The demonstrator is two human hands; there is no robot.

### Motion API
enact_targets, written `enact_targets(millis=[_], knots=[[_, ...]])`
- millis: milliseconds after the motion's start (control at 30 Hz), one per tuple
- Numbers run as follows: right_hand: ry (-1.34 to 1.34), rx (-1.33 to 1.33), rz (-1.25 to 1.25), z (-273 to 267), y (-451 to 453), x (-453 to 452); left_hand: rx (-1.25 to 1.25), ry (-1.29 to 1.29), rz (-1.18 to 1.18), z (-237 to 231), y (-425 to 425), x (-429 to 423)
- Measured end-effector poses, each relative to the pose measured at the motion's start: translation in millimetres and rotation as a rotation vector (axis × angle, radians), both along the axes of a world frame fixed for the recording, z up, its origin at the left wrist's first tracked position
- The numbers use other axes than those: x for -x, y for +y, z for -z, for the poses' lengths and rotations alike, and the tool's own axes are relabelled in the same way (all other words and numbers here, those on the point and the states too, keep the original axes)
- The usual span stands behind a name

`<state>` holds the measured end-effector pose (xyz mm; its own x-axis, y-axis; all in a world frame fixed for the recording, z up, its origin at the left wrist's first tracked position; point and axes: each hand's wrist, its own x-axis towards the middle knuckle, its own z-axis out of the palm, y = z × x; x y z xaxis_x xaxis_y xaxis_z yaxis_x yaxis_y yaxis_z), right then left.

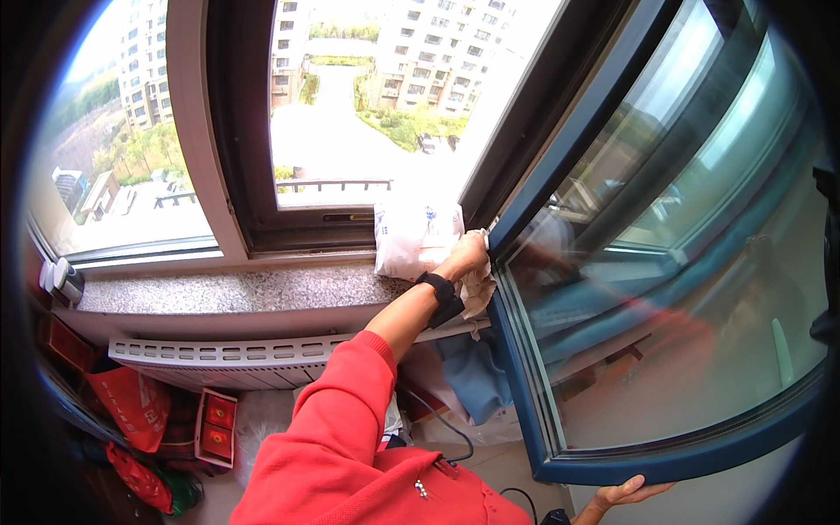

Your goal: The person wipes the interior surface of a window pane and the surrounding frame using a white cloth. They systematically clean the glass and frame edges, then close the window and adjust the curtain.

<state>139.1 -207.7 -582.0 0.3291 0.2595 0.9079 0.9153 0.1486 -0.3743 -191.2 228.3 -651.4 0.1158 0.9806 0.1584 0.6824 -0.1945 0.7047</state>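
A blue-framed glass window sash (518, 367) stands swung inward on the right. My right hand (629, 493) is under its lower edge, fingers against the frame. My left hand (470, 254), with a black band on the wrist, reaches to the hinge side of the sash, its fingers closed on a crumpled whitish cloth (478, 294) that hangs down below the hand. Touching or close beside that hand, a white plastic packet with printing (415, 239) rests on the sill in front of the dark window frame (295, 237).
Below the speckled stone sill (197, 292) runs a white radiator (223, 352). A small container (67, 281) stands at the sill's left end. Red bags (134, 400), an open box with red packs (216, 426) and a dark cable (459, 430) lie lower down. Blue fabric (476, 377) hangs beside the sash.
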Motion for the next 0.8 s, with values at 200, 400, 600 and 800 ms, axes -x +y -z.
enact_targets(millis=[200, 400, 600, 800], knots=[[-0.008, 0.035, 0.038, 2.6, -4.6, -2.6, -0.065, -0.218, -0.07, -17.1, -15.6, 5.8], [-0.01, 0.019, 0.024, 2.5, -3.4, 1.9, -0.264, -0.347, -0.087, -103.9, -33.3, 6.4], [0.005, 0.029, 0.011, 2.5, -4.8, 4.8, -0.781, -0.545, 0.012, -192.0, -30.5, -5.8], [0.004, 0.014, 0.036, 4.9, -4.6, 5.7, -0.796, -0.589, -0.117, -130.5, -35.8, -17.6]])
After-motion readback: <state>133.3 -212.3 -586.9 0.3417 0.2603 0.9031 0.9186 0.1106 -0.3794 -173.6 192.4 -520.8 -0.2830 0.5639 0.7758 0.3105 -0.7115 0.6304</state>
